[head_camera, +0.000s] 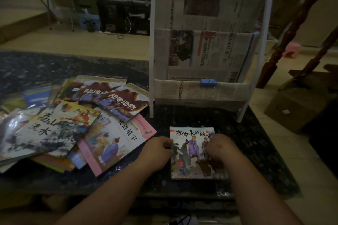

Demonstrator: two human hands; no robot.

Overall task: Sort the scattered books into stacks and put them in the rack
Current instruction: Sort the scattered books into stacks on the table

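Head view, left hand [158, 150] pinching storybook's [191, 134] left edge, right hand [218, 149] resting on its cover, fingers hidden so grip cannot be told, scattered books [76, 126] lying left, rack [151, 64] standing far.

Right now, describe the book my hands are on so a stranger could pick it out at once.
Find the white newspaper-lined rack on the dark table. In front of it one book lies alone, with the left hand and right hand at its sides. Unlike the pile to the left, it overlaps nothing and shows a purple-robed figure.
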